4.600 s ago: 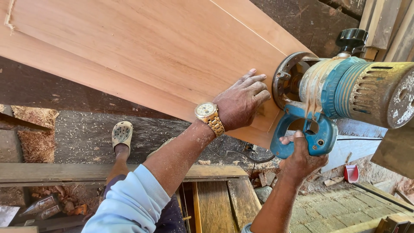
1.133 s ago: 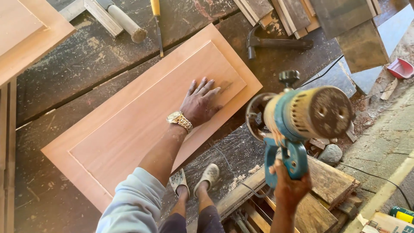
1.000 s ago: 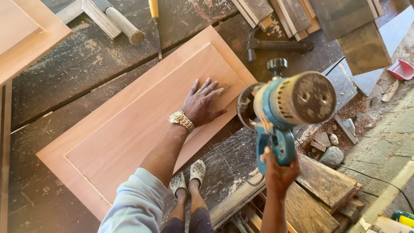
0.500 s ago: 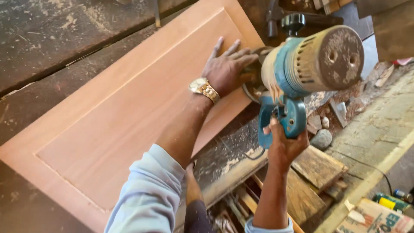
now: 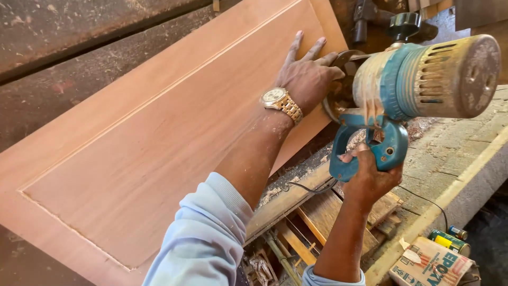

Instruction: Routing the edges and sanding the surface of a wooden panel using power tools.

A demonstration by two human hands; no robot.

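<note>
While the right hand [image 5: 368, 177] is wrapped tight round the blue handle of the sander [image 5: 418, 85], its dusty motor sits just above that fist. Left hand [image 5: 307, 74] lies flat, fingers spread, on the panel [image 5: 159, 143], holding nothing, right beside the sander's disc. Gold watch [image 5: 280, 101] on the wrist.

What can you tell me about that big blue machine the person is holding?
The power tool is a handheld machine with a blue body, a dusty grey vented motor housing and a black knob on top. Sawdust coats much of it. It lies tilted on its side by the right edge of the wooden panel. The right hand grips its blue loop handle from below, and the left hand, flat on the panel, touches its round front guard. A thin cord trails below it.
</note>
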